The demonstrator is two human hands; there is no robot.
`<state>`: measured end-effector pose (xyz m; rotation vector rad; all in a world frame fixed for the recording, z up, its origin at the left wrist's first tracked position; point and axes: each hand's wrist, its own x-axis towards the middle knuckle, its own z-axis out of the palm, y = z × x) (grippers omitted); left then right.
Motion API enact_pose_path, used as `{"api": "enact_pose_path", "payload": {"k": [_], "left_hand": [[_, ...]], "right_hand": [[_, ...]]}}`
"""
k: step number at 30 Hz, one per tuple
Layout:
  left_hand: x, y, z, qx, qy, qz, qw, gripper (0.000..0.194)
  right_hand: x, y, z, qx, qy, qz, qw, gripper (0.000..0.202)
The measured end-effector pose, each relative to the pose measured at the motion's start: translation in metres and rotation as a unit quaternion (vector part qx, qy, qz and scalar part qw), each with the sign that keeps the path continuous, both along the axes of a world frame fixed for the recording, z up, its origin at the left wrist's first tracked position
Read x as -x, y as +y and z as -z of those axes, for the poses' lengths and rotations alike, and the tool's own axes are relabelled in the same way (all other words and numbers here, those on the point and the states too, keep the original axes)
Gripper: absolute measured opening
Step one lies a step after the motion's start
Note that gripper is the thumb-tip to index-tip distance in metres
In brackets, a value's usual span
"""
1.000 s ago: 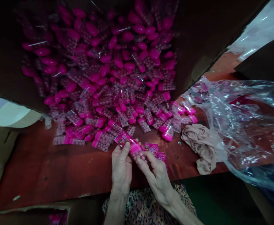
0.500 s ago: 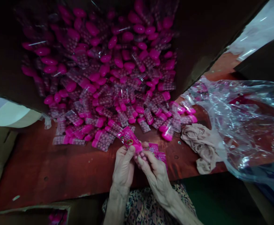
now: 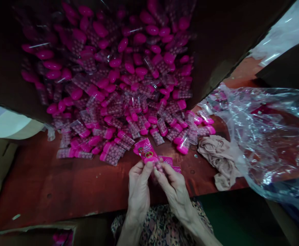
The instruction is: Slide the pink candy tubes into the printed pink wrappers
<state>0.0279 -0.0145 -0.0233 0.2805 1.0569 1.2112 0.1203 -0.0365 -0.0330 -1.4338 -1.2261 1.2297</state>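
Observation:
Both hands meet above the front of the red table, pinching one small candy container with a printed pink wrapper (image 3: 147,151) around it. My left hand (image 3: 139,182) grips its near left side with the thumb on top. On its right side, my right hand (image 3: 172,182) presses thumb and fingers against the end where pink balls show. Flat pink printed wrappers (image 3: 168,160) lie on the table just behind my right hand, partly covered by it. Beyond the hands spreads a large heap of clear candy containers with pink caps (image 3: 113,150).
A dark box (image 3: 216,44) surrounds the heap. On the right are a crumpled beige cloth (image 3: 217,155) and a clear plastic bag (image 3: 274,136). At the left stands a pale round bowl (image 3: 15,125). The red table's (image 3: 70,184) edge runs near my lap.
Both hands and the held container have shifted slightly right, and the wrapper's printed side now stands more upright. More of the flat wrappers is covered by my right hand.

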Motion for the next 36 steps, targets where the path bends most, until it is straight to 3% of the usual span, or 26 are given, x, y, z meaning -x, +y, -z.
{"api": "enact_pose_path", "payload": {"k": [2, 5, 11, 17, 22, 28, 36], "left_hand": [[0.004, 0.003, -0.001, 0.014, -0.008, -0.012, 1.0, 0.018], [0.01, 0.005, -0.002, 0.032, -0.004, -0.016, 0.999, 0.02], [0.005, -0.003, -0.008, 0.037, -0.032, 0.02, 0.999, 0.016], [0.002, -0.007, -0.012, 0.024, -0.067, 0.073, 0.995, 0.014], [0.009, -0.009, -0.006, -0.006, -0.069, 0.129, 0.989, 0.013], [0.012, -0.014, -0.003, -0.026, -0.061, 0.159, 0.985, 0.015], [0.014, -0.017, -0.002, 0.015, -0.063, 0.146, 0.987, 0.015]], "right_hand": [[-0.002, 0.0, 0.001, 0.015, 0.038, -0.033, 0.999, 0.016], [-0.001, -0.004, 0.004, 0.036, 0.065, -0.057, 0.996, 0.028], [0.007, -0.009, 0.005, 0.027, 0.102, 0.043, 0.993, 0.029], [0.003, -0.007, -0.001, 0.043, 0.214, 0.102, 0.971, 0.035], [-0.006, -0.006, -0.003, 0.066, 0.22, 0.057, 0.972, 0.062], [-0.009, -0.005, 0.001, 0.07, 0.221, 0.052, 0.971, 0.062], [-0.01, -0.006, 0.007, 0.04, 0.173, 0.016, 0.984, 0.047]]}}
